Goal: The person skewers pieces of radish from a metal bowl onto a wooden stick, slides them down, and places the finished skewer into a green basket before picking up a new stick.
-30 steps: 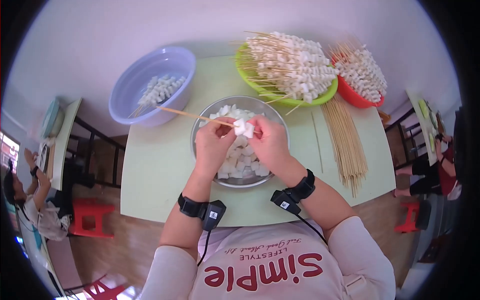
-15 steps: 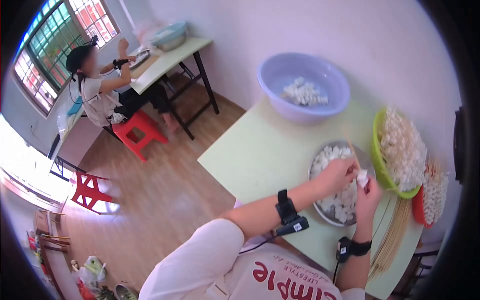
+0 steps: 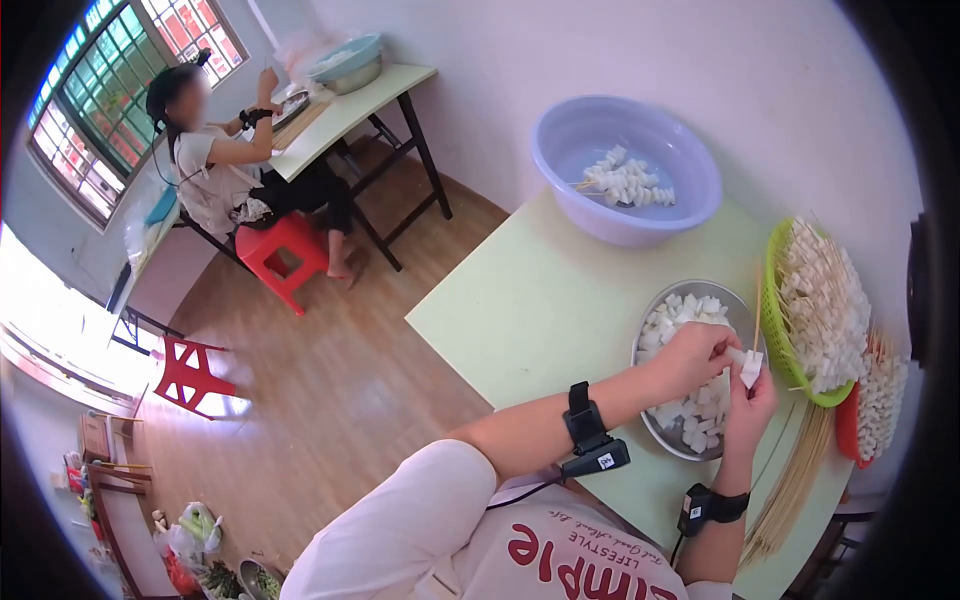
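Observation:
Over a metal bowl (image 3: 648,425) of white food chunks (image 3: 690,402), my two hands meet close together. My right hand (image 3: 750,408) pinches a bamboo skewer (image 3: 758,300) that points up and away, with a white chunk (image 3: 750,370) at its lower end. The fingers of my left hand (image 3: 695,358) are closed on another pale white chunk (image 3: 735,355), right beside the skewered one. To the right of the bowl lies a bundle of bare bamboo skewers (image 3: 790,480).
A purple basin (image 3: 625,222) holds several filled skewers. A green basket (image 3: 778,340) heaped with skewered white pieces and a red container (image 3: 848,430) stand by the wall. Another person (image 3: 215,165) sits on a red stool (image 3: 285,265) at another table (image 3: 360,115). A second stool (image 3: 195,378) is on the floor.
The view has shifted slightly. My left fingers have come closer to the chunk on the skewer, and the skewer stands more upright. The other person's raised hand has moved a little.

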The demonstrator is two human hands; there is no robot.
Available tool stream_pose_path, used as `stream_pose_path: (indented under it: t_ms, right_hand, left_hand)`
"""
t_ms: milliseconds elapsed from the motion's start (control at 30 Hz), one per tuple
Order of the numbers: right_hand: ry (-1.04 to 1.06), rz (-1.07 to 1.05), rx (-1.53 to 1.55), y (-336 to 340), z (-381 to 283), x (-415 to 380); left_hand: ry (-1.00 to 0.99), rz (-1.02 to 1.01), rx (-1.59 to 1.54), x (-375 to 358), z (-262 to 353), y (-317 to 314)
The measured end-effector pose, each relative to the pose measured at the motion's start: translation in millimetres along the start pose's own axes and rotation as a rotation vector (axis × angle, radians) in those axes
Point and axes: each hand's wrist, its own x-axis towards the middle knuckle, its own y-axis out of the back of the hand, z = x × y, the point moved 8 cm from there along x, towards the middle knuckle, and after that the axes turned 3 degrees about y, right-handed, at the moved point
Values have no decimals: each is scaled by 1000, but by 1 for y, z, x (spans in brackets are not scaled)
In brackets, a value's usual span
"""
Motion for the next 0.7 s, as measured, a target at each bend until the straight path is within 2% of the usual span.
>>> stream_pose_path:
  t_ms: [67, 100, 200, 267, 367, 400, 467, 533, 600, 700]
  right_hand:
    - [62, 13, -112, -4, -5, 4]
    - [115, 31, -238, 1, -10, 0]
    - [199, 45, -369, -2, -22, -6]
    - [248, 43, -457, -8, -40, -14]
    - [206, 46, -365, -9, -25, -10]
    - [29, -21, -243, -10, -15, -7]
    - [-335, -62, 217, -8, 4, -6]
    - [-272, -27, 250, -8, -4, -6]
    - [-209, -9, 286, -8, -5, -4]
    - [-87, -67, 83, -12, -1, -1]
  left_hand:
    - [-19, 4, 14, 3, -1, 1]
    - [5, 32, 66, 0, -2, 3]
    - [82, 11, 188, -1, 0, 0]
    - [-29, 41, 159, -6, 2, 1]
    - [187, -46, 13, -4, -15, 2]
    - [234, -47, -51, -5, -14, 3]
    - [276, -72, -163, -3, -12, 2]
    - [319, -83, -269, 0, -15, 5]
    - [280, 9, -411, 5, -21, 13]
    - [259, 54, -469, 6, -20, 19]
